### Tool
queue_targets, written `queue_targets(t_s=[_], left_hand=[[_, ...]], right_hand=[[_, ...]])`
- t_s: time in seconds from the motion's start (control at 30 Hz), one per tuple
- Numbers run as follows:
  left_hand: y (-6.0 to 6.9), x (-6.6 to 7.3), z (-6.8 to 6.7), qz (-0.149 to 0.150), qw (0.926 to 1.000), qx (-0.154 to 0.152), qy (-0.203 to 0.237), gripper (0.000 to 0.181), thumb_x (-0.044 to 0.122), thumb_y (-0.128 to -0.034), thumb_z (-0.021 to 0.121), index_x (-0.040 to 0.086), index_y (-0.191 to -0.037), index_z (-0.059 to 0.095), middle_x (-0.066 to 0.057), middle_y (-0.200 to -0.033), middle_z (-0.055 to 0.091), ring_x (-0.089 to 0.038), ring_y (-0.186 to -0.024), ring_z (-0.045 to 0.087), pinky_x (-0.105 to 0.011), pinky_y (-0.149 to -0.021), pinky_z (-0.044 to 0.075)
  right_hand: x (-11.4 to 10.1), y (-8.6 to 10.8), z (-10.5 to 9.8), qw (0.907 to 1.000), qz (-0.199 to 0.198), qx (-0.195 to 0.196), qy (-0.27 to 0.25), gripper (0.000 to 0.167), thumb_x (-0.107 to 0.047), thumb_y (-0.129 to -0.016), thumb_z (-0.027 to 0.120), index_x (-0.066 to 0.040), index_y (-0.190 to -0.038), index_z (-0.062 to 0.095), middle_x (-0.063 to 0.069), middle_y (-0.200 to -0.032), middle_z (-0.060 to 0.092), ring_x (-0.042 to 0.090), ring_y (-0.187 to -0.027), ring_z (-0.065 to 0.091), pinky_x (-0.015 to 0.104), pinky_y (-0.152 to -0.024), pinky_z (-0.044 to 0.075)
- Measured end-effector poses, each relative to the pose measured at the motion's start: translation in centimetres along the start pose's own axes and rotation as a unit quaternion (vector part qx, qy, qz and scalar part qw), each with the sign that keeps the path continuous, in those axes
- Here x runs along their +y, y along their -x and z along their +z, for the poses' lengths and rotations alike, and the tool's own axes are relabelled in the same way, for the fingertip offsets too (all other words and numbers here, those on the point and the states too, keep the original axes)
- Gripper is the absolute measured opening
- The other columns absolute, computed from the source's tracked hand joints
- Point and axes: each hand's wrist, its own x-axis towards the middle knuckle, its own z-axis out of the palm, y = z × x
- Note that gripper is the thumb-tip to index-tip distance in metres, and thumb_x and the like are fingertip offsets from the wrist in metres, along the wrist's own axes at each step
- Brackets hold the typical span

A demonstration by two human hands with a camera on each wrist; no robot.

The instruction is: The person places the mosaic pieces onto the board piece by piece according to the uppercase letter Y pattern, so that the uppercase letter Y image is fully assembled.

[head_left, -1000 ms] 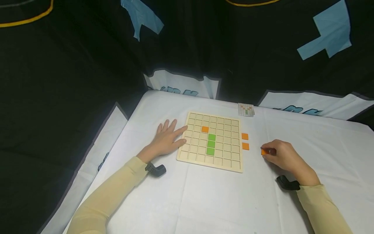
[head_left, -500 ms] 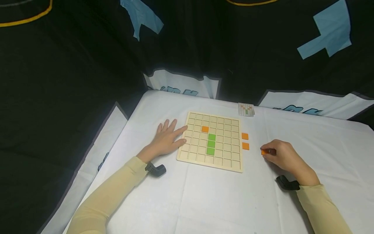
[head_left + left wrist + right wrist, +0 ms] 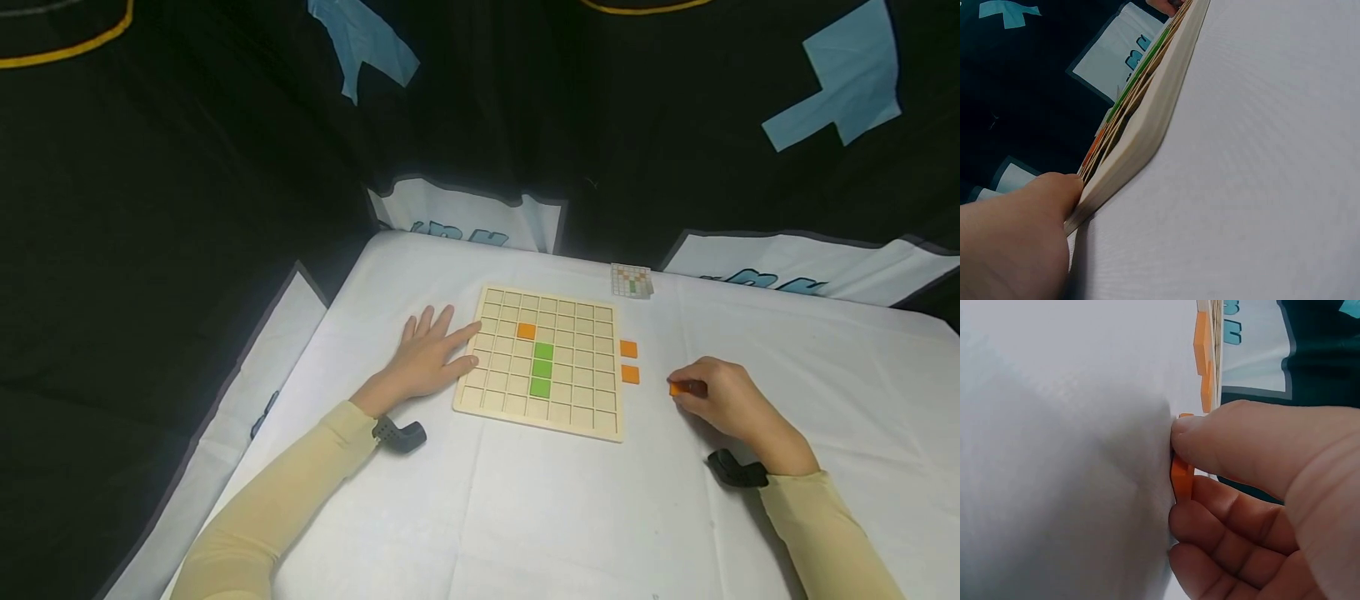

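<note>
A pale wooden grid board (image 3: 577, 397) lies flat on the white-covered table. In its cells sit one orange tile (image 3: 527, 332) and a column of three green tiles (image 3: 542, 369). My left hand (image 3: 426, 358) rests at the board's left edge, fingers spread, with index finger and thumb touching the rim. To the right of the board, my right hand (image 3: 723, 396) pinches an orange square tile (image 3: 1182, 478) between thumb and fingers, low against the cloth. Two more orange tiles (image 3: 630, 375) lie between that hand and the board, beside its right edge.
A small card (image 3: 632, 282) printed with a coloured grid pattern lies behind the board's far right corner. White cloth (image 3: 585, 517) covers the table. Black curtains (image 3: 480, 108) with blue patches hang behind and to the left.
</note>
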Motion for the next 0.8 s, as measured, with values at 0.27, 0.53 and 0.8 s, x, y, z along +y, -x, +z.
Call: queue_targets(t_s=[0.27,0.53,0.8], left_hand=[[0.05,0.11,-0.05,-0.002,1.0000,-0.002,-0.001,0.064,0.052,-0.1028,0.045,0.029,-0.161,0.033,-0.022,-0.171,0.009,-0.049,-0.157,-0.003,-0.067,-0.126,-0.003],[0.14,0.11,-0.01,-0.001,1.0000,-0.001,-0.001,0.064,0.052,-0.1028,0.045,0.028,-0.161,0.033,-0.023,-0.171,0.010,-0.050,-0.157,-0.002,-0.067,-0.125,-0.002],[0.16,0.15,-0.12,0.003,1.0000,0.001,-0.003,0.064,0.051,-0.1027,0.046,0.028,-0.160,0.034,-0.023,-0.171,0.011,-0.051,-0.157,-0.001,-0.068,-0.125,-0.001]], right_hand=[[-0.11,-0.01,0.08,1.0000,0.003,0.003,-0.001,0.023,-0.001,-0.080,0.082,0.003,-0.102,0.077,0.016,-0.094,0.072,0.019,-0.077,0.059,0.029,-0.065,0.051],[-0.25,-0.19,0.17,1.0000,-0.002,0.005,-0.004,0.023,-0.001,-0.080,0.082,0.003,-0.102,0.077,0.015,-0.093,0.072,0.018,-0.077,0.060,0.028,-0.065,0.052],[-0.65,-0.92,0.08,0.9999,-0.011,0.013,0.002,0.024,-0.003,-0.080,0.083,0.003,-0.102,0.077,0.015,-0.093,0.073,0.019,-0.077,0.060,0.031,-0.067,0.054]])
